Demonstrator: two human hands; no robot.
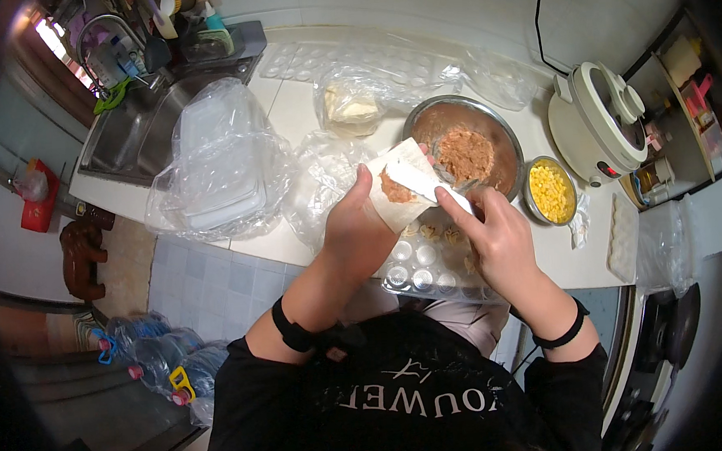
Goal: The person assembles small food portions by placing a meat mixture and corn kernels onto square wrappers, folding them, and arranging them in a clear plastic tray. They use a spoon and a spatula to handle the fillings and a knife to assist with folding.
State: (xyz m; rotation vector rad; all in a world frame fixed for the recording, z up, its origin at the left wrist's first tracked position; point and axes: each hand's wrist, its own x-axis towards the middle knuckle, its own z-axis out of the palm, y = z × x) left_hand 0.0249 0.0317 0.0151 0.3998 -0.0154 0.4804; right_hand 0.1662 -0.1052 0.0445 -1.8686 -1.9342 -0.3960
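Worked standing at the white counter [555, 265], both hands up over it. My left hand [353, 232] grasped a pale square wrapper [410, 212], thumb along its near-left edge, the other fingers mostly hidden underneath. On the wrapper sat a patch of pinkish-brown filling [395, 190].

My right hand [500, 227] was clasped around a white flat spreader [414, 181], forefinger laid along it; the blade lay across the wrapper, touching the filling. Could not make out every fingertip on that side.

Just beyond the wrapper: a wide steel bowl [431, 122] with a mound of the same mixture [466, 154] inside. To its right, near the rim, a smaller metal bowl [532, 204] of yellow kernels [551, 189].

Below my hands, a clear moulded tray [422, 280], round hollows, a few pale shaped pieces [430, 232] at its far side. Farther back, a clear bag [350, 106] around something pale. At far right, a cream cooker [583, 137]; at left, a steel sink [145, 135].
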